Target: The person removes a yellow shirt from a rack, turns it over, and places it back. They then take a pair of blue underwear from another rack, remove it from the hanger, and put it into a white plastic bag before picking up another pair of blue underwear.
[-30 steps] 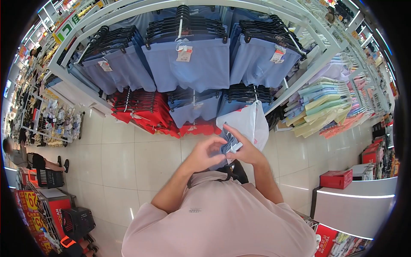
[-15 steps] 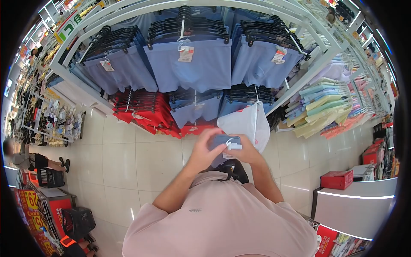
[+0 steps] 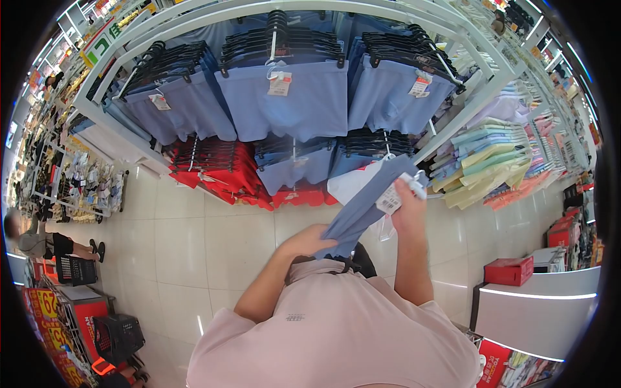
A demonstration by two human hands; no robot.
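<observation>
A blue-grey garment (image 3: pixel 365 207) stretches slantwise between my two hands in front of my chest. Its lower end is gripped by my left hand (image 3: pixel 310 240), fingers closed round the cloth. Higher and to the right, my right hand (image 3: pixel 409 204) is closed on the upper end, beside a white price tag (image 3: pixel 389 200) and a white plastic piece (image 3: pixel 414 183). Behind the garment hangs a white bag (image 3: pixel 346 187), partly covered by it.
Ahead, a white metal rack (image 3: pixel 446 132) holds rows of blue shorts (image 3: pixel 281 103) on black hangers, with red garments (image 3: pixel 220 169) below. Pastel clothes (image 3: pixel 488 152) hang at the right. A person (image 3: pixel 39 242) stands far left near black baskets (image 3: pixel 118 336). A red box (image 3: pixel 509 271) is at the right.
My hands have moved apart, the right one up and rightward, the left one slightly down. The garment, bunched between them before, is now stretched out lengthwise, with its tag in view.
</observation>
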